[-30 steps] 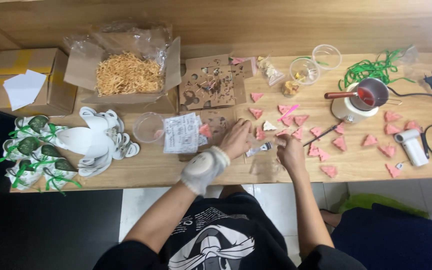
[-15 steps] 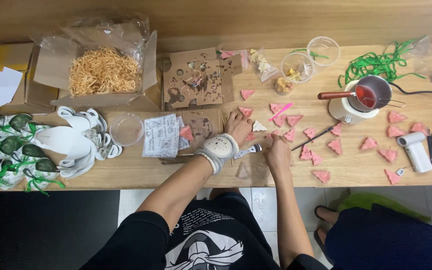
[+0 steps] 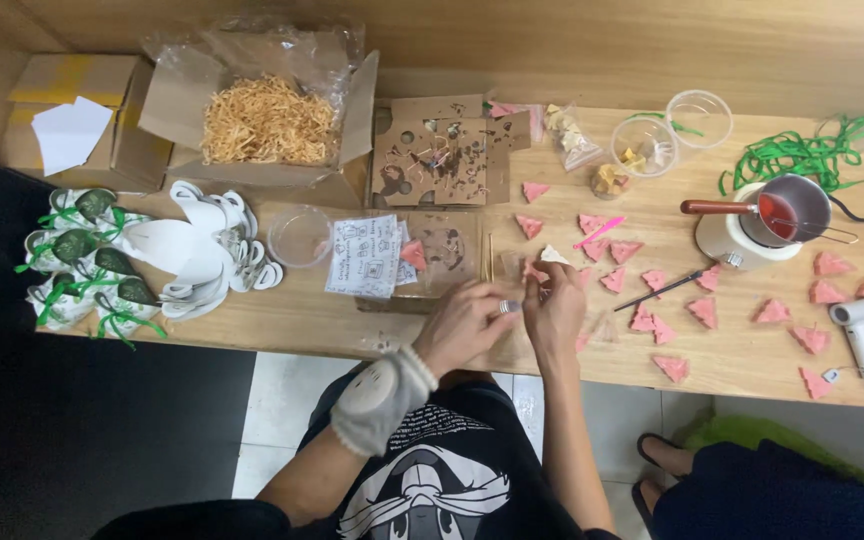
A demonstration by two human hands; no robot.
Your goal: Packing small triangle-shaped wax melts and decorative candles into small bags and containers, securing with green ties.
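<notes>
Both hands meet at the near edge of the wooden bench [image 3: 752, 360]. The left hand [image 3: 464, 325] and right hand [image 3: 555, 310] pinch one small pink triangular piece [image 3: 534, 272] between fingertips, just beyond the right hand's grip.

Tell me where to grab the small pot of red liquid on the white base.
Take the small pot by its reddish-brown handle, coming from the handle's free end. It sticks out level toward the pink triangles, well clear of the red liquid and white base.

You wear a black tee with a white-grey cartoon print, a grey padded wrist wrap on your left hand [image 3: 467, 322], right hand [image 3: 555, 312] bare.
</notes>
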